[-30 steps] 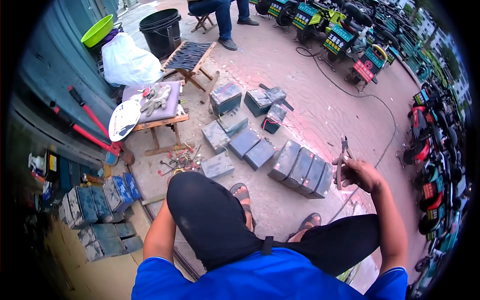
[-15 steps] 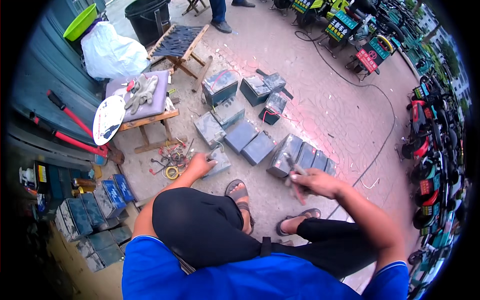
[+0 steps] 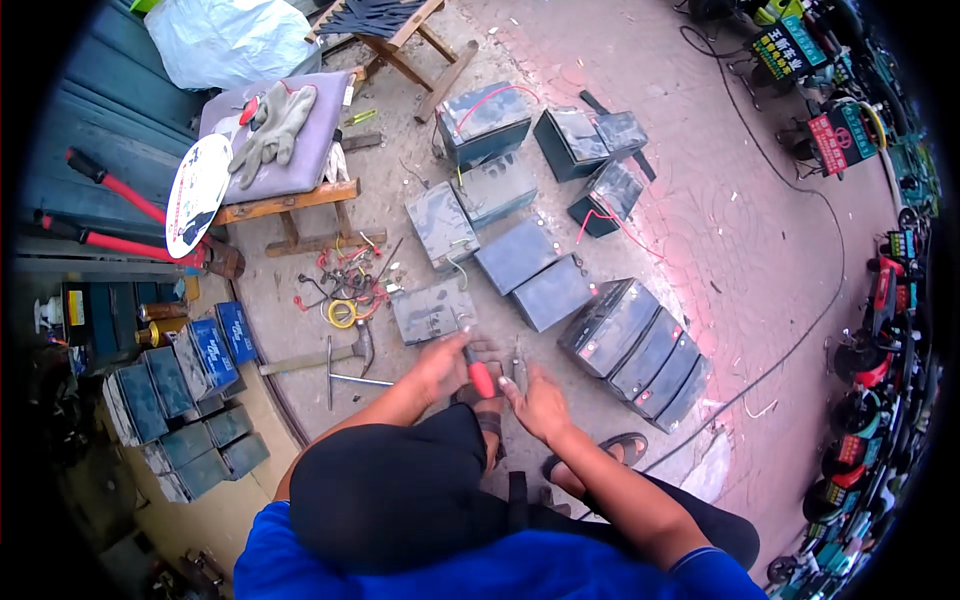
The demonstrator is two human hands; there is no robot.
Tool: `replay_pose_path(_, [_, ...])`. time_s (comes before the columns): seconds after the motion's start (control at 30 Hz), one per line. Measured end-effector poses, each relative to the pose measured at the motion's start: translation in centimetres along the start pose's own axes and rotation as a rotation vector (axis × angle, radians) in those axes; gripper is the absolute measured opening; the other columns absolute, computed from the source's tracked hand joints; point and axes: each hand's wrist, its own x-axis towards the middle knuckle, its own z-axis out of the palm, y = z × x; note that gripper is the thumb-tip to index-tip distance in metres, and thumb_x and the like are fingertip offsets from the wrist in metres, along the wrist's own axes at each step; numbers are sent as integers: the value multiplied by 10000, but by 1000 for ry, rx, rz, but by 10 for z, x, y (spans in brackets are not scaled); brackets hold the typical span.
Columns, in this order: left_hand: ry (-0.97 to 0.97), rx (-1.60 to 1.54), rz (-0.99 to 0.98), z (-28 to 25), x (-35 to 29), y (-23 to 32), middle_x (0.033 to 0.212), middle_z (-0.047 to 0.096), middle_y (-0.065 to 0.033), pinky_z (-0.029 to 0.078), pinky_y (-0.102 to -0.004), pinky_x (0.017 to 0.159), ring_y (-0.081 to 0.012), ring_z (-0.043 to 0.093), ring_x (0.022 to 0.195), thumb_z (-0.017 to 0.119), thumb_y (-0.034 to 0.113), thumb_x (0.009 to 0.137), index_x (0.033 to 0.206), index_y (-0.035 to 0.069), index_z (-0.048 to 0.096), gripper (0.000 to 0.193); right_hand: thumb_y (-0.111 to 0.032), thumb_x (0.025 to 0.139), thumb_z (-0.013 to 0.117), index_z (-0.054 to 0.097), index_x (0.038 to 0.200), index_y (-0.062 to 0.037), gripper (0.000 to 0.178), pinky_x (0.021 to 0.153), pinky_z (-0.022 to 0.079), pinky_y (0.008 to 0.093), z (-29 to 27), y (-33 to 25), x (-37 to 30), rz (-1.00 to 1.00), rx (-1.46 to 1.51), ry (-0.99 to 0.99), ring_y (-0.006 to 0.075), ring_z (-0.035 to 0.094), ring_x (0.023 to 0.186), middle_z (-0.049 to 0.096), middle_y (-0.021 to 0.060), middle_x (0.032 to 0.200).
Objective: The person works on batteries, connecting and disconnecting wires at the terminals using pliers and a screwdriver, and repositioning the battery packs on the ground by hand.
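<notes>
As hands [image 3: 445, 368] [image 3: 543, 402] converge, red handle [image 3: 480, 376] between

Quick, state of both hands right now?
Left hand: at the red-handled tool; grip can't be told.
Right hand: close by; open or holding, can't be told.

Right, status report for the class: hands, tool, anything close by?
Left hand at red-handled tool, grip unclear. Right hand close beside, hold unclear. Grey battery just beyond left hand; hammer to its left.
</notes>
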Motion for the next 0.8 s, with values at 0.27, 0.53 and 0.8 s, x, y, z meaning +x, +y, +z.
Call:
replay_pose_path(0.27, [146, 711, -45, 32, 10, 2, 1013, 717, -29, 516, -322, 800, -151, 642, 968, 643, 460, 1020, 1157, 82, 736, 412, -349, 972, 670, 620, 1373, -44, 507, 899, 550, 502, -40, -46, 12, 91, 407, -26, 482, 682, 1017, 704, 302, 1084])
replay_pose_path(0.53, [552, 1683, 968, 5, 12, 34, 1390, 588, -164, 382, -547, 1118, -393, 511, 1347, 824, 338, 806, 1123, 89, 723, 416, -156, 869, 750, 714, 1261, -48, 409, 886, 570, 423, -78, -29, 22, -68, 233, 214, 420, 711, 991, 719, 254, 1083])
replay_pose_path(0.8, [537, 1795, 979, -22, 27, 36, 1513, 526, -179, 217, -528, 1245, -385, 386, 1478, 847, 290, 763, 1004, 71, 735, 344, -172, 868, 734, 735, 1197, -62, 348, 840, 576, 457, -75, -51, 42, -180, 78, 92, 426, 704, 933, 722, 244, 1015])
